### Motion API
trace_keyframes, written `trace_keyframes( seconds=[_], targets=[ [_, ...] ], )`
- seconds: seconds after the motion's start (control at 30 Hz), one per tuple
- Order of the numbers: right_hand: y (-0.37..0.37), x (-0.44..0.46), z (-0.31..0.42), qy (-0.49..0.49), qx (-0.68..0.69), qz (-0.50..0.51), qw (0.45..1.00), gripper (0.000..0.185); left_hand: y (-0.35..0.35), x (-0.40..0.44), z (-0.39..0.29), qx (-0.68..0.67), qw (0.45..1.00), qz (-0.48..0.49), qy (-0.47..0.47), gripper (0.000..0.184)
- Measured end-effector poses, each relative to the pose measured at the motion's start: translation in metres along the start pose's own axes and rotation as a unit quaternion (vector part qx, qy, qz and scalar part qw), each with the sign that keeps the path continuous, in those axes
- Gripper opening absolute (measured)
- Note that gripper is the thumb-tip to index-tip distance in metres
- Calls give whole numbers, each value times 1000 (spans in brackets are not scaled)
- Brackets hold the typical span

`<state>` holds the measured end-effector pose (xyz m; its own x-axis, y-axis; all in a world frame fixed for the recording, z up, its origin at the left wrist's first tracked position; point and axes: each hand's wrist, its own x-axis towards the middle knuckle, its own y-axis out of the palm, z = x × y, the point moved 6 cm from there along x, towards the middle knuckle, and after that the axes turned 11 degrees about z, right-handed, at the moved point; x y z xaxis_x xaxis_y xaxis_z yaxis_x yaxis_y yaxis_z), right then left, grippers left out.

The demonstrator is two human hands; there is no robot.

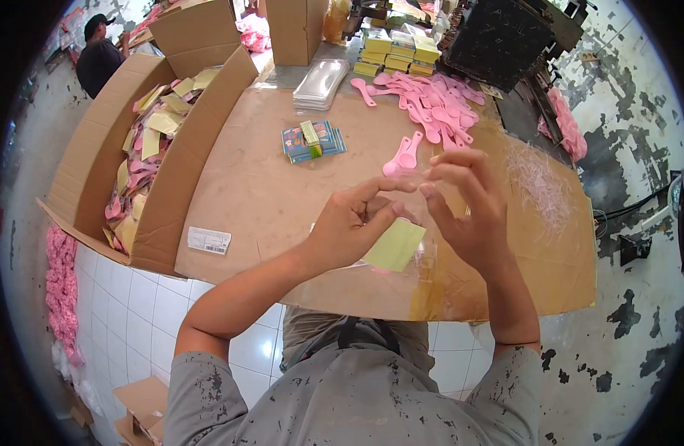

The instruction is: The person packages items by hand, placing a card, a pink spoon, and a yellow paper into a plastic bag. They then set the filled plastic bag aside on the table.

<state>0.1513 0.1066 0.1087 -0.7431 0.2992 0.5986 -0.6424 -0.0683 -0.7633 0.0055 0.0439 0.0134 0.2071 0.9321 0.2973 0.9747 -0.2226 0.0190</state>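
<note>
My left hand is closed on a pale yellow-green card, held between thumb and fingers above the front of the table. Clear plastic and a bit of pink show at the card's edges. Just to its right, my right hand is raised with its fingers bent and apart from the thumb. A faint see-through glint lies between the two hands; I cannot make out what it is. Beyond them lie a few pink plastic spoons and a larger pile of pink spoons.
A banded bundle of blue cards and a stack of clear plastic sleeves lie on the cardboard-covered table. At left stands a carton of packed pieces. Clear strips lie right; card stacks and a black machine behind.
</note>
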Motion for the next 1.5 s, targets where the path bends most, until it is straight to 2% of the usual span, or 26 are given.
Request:
trace_keyframes(
  seconds=[0.03,0.17,0.27,0.33,0.47,0.53,0.57,0.63,0.67,0.7,0.77,0.83,0.9,0.93,0.97,1.03,1.07,1.13,1.17,1.23,1.27,1.33,1.37,1.4,1.47,1.5],
  targets=[
    [0,0,6,-43,-66,-9,997,22,0,0,-2,15,1000,-10,12,39],
    [10,1,17,-86,-171,2,982,27,-2,-3,-2,131,991,-25,10,46],
    [19,0,18,-105,-227,12,968,28,-2,-4,0,229,966,-72,92,52],
    [26,-2,16,-115,-253,23,960,30,2,-4,-5,303,946,-66,96,53],
    [28,6,8,-73,-245,75,964,26,6,-5,1,407,909,-33,87,53],
    [23,10,-8,-31,-223,81,971,24,5,-3,-4,376,925,-9,59,51],
    [16,10,-20,-4,-151,70,986,20,5,-1,-6,360,932,2,46,50],
    [-5,3,-51,47,-6,48,998,12,-3,-2,-1,239,971,-2,-12,46],
    [-11,-6,-69,131,216,103,962,8,-5,-2,3,176,983,-4,-41,44],
    [-16,-22,-83,208,426,151,867,5,-6,-2,3,141,989,-12,-35,43],
    [-53,-68,-132,194,587,135,774,8,-9,0,5,70,997,-26,-22,39],
    [-92,-105,-189,166,679,65,712,5,-12,1,10,57,998,-33,-20,38],
    [-123,-144,-249,227,637,-18,736,8,-13,2,13,56,997,-40,-27,37],
    [-132,-164,-272,275,560,-36,781,10,-13,2,15,63,996,-44,-35,37],
    [-135,-177,-282,312,422,-19,851,15,-13,3,15,71,995,-49,-42,37],
    [-137,-207,-296,382,119,18,916,26,-15,3,9,143,985,-52,-83,34],
    [-139,-224,-297,402,-39,35,914,32,-15,2,8,177,977,-51,-105,33],
    [-147,-223,-290,402,-350,67,843,43,-17,4,9,126,986,-67,-92,30],
    [-147,-226,-294,417,-211,46,883,43,-17,3,11,100,988,-71,-89,28],
    [-142,-201,-274,423,80,-3,903,44,-18,3,15,74,990,-72,-93,26],
    [-139,-199,-281,413,233,-10,881,42,-20,4,18,62,991,-73,-94,25],
    [-144,-203,-299,361,516,-25,776,39,-21,4,27,7,994,-75,-76,25],
    [-153,-218,-315,428,149,71,889,36,-21,4,30,-23,995,-76,-67,25],
    [-153,-234,-336,423,-243,155,859,35,-21,4,30,-35,995,-74,-61,24],
    [-156,-220,-329,408,-393,147,811,36,-23,6,29,-58,995,-70,-50,23],
    [-162,-190,-298,439,-166,75,880,37,-24,7,28,-48,995,-70,-54,23]
  ],
)
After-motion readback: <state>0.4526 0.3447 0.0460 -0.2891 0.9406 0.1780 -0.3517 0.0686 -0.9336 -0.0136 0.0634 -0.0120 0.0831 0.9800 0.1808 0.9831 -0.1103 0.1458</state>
